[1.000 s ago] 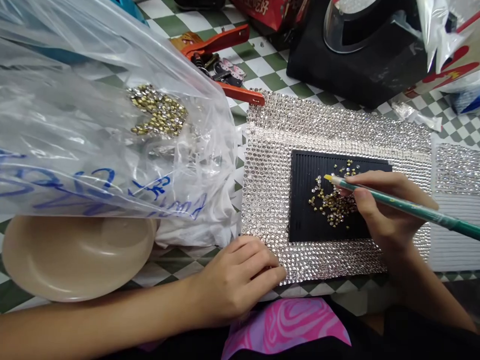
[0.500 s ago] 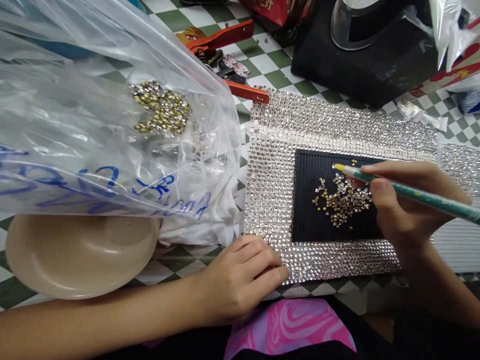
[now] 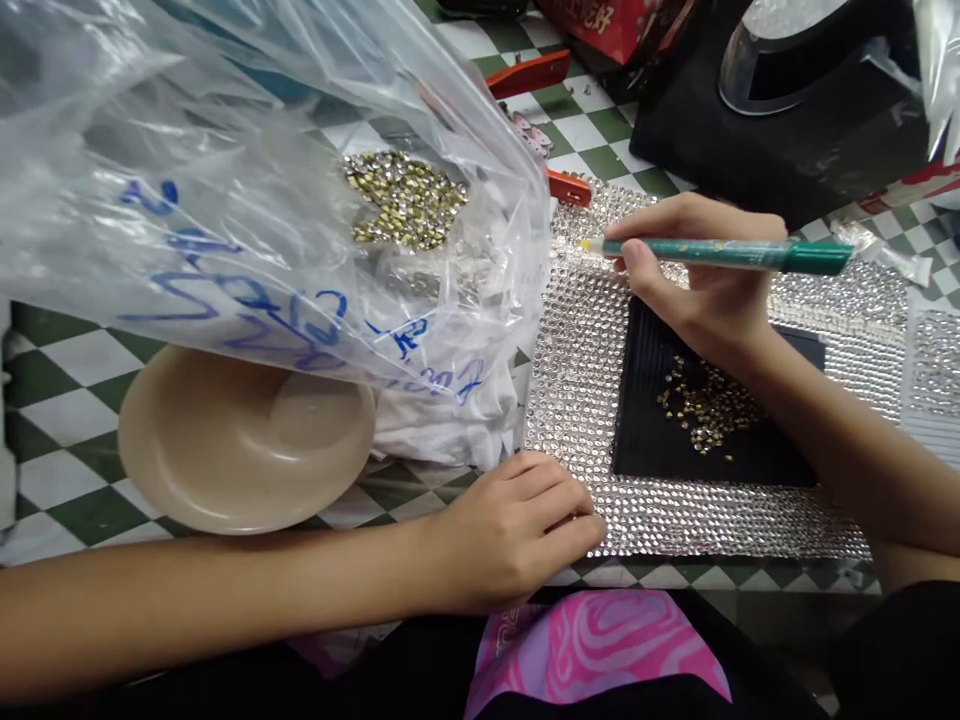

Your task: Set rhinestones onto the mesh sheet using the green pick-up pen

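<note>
The right hand [image 3: 694,285] pinches a pen [image 3: 724,254], tip leftward near the sheet's [image 3: 574,380] far-left corner — the left hand [image 3: 517,535], grip hidden, covers the near-left.

Here's your left hand [image 3: 517,535], palm down, fingers [image 3: 561,505] bent, and farther out your right hand [image 3: 694,265] pinches, forearm [image 3: 840,435] slanting behind!

Household clutter on a green-and-white checkered tablecloth [image 3: 82,430].
At the near left sits a beige bowl [image 3: 247,470], its hollow facing up, with a crumpled white cloth [image 3: 450,425] just to its right. Toward the far middle lies a partly hidden tool with orange handles [image 3: 531,75], a pinkish charm [image 3: 531,135] between them. Beyond, a red package [image 3: 600,28] stands left of a large black box [image 3: 690,140]; a clear wrapper [image 3: 911,265] lies at the far right.
</note>
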Demonstrator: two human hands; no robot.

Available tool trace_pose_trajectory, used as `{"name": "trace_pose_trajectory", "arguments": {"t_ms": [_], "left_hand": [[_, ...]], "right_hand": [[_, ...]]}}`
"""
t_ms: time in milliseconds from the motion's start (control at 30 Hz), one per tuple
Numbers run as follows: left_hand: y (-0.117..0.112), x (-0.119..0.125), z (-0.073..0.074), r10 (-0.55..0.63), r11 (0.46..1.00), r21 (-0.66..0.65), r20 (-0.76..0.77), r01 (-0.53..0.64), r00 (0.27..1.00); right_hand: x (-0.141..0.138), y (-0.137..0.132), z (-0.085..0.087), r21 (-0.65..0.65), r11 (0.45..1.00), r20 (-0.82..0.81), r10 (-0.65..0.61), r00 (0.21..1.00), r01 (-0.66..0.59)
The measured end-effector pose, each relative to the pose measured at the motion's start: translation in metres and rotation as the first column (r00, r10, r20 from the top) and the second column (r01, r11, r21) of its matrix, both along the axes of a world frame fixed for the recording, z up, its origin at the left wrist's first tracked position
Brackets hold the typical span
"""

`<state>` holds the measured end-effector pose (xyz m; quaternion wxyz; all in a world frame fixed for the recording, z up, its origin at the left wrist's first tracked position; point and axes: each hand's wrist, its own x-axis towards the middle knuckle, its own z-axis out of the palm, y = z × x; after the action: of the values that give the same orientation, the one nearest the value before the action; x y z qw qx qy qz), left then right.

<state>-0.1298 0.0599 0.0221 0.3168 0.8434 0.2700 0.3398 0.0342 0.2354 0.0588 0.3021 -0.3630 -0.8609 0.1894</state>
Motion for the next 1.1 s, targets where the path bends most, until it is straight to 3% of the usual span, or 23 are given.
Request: {"name": "trace_pose_trajectory", "arguments": {"t_ms": [167, 400, 533, 633, 700, 800, 900, 1100], "left_hand": [[0.0, 0.001, -0.001, 0.011, 1.0, 0.006, 0.003, -0.011, 1.0], [0.0, 0.001, 0.001, 0.011, 1.0, 0.005, 0.005, -0.011, 1.0], [0.001, 0.001, 0.001, 0.01, 1.0, -0.005, 0.0, -0.01, 1.0], [0.001, 0.0, 0.0, -0.009, 1.0, -0.016, -0.013, 0.009, 1.0], [0.001, 0.0, 0.0, -0.015, 1.0, -0.018, -0.014, 0.014, 1.0], [0.002, 0.0, 0.001, -0.016, 1.0, -0.021, -0.01, 0.015, 1.0], [0.002, -0.001, 0.003, -0.014, 1.0, -0.026, -0.007, 0.014, 1.0], [0.002, -0.001, 0.002, -0.031, 0.999, -0.039, 0.004, 0.031, 1.0]], "right_hand": [[0.002, -0.001, 0.003, 0.112, 0.994, 0.067, 0.014, 0.998, -0.022], [-0.001, 0.0, 0.005, 0.114, 0.993, 0.091, 0.022, 0.996, -0.033], [0.011, -0.009, 0.021, 0.169, 0.985, 0.042, -0.032, 0.999, 0.025], [0.03, -0.031, 0.034, 0.199, 0.972, 0.045, -0.138, 0.989, 0.127], [0.045, -0.05, 0.037, 0.145, 0.97, 0.019, -0.201, 0.979, 0.196], [0.065, -0.077, 0.03, 0.045, 0.976, 0.097, -0.216, 0.971, 0.213], [0.076, -0.093, 0.015, 0.028, 0.958, 0.023, -0.284, 0.958, 0.284], [0.075, -0.092, 0.005, -0.026, 0.974, -0.014, -0.225, 0.974, 0.225]]}}
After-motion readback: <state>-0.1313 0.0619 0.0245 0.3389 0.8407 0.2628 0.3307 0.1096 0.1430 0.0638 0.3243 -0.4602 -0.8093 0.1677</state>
